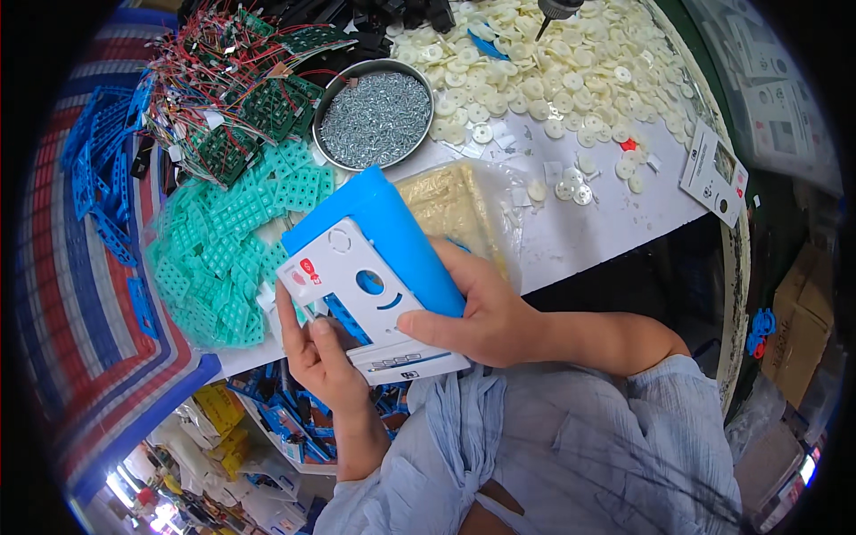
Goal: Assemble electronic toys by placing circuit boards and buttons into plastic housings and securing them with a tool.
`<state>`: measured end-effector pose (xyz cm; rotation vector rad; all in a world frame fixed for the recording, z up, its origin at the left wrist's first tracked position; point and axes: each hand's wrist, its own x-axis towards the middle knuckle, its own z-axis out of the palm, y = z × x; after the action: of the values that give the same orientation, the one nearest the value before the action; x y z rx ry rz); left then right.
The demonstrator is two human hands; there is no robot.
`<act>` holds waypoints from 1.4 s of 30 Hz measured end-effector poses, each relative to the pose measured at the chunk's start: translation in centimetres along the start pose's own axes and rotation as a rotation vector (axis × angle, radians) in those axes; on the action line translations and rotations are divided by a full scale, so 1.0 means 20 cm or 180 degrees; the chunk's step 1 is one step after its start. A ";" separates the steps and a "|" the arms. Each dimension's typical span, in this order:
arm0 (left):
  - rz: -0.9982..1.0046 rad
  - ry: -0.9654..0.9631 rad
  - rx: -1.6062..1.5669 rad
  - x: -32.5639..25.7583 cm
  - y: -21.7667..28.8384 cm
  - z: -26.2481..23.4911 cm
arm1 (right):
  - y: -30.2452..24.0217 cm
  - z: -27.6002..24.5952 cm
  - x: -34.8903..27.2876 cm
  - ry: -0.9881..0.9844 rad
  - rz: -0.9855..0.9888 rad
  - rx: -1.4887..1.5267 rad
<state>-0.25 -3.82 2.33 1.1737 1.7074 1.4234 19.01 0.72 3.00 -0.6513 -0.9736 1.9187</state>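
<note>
Tilted in front of my chest is a blue plastic casing (415,239) with a white printed panel (343,259) over its face. The panel has a round hole, a curved slot and a rectangular cutout. My right hand (481,312) grips the right side, thumb pressed on the panel and fingers behind the casing. At the lower left edge, my left hand (321,357) is closed around the panel and casing; some of its fingers are hidden behind. A bag of teal rubber keypads (218,241) lies just left of the casing.
A round metal bowl of screws (374,120) stands beyond the casing, beside wired green circuit boards (276,107). Cream plastic discs (571,80) cover the far right, under a hanging screwdriver tip (544,27). Another printed panel (715,174) lies at the right edge. Blue plastic parts (294,419) fill a box below.
</note>
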 end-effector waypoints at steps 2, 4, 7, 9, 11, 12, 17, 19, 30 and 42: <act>-0.0008 -0.0013 0.0044 -0.02 -0.02 -0.02 | 0.01 0.00 0.00 -0.0078 0.0043 0.0070; 0.0012 0.0048 0.0089 -0.02 -0.02 -0.01 | 0.01 0.00 0.00 -0.0140 0.0087 0.0078; 0.0020 -0.0054 0.0293 -0.02 -0.01 -0.03 | 0.00 -0.01 0.01 -0.0216 0.0145 0.0043; 0.0278 -0.0020 0.0401 0.00 0.00 -0.04 | 0.01 -0.02 0.01 -0.0273 0.0173 0.0086; 0.0389 0.0104 0.0155 0.02 0.01 0.00 | 0.01 -0.03 0.01 -0.0293 0.0323 0.0416; 0.0268 0.0123 -0.0118 0.03 0.02 0.01 | 0.01 -0.04 0.01 -0.0302 0.0400 0.0578; -0.0272 -0.0265 -0.0531 0.05 0.03 -0.06 | -0.05 -0.06 0.03 -0.0313 0.0415 0.0021; -0.0192 -0.0196 -0.0817 0.09 0.05 -0.05 | -0.08 -0.08 0.02 -0.0551 0.0531 -0.0156; 0.0079 -0.0085 -0.1177 0.11 0.11 -0.05 | 0.02 -0.07 -0.01 -0.0404 0.0466 0.0599; 0.0064 0.0216 -0.0169 0.13 0.13 -0.09 | -0.03 -0.07 0.00 -0.0507 0.0430 0.0335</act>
<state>-2.24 -2.15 5.46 1.1285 1.6971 1.5273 20.31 1.53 2.62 -0.5206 -0.9390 2.1523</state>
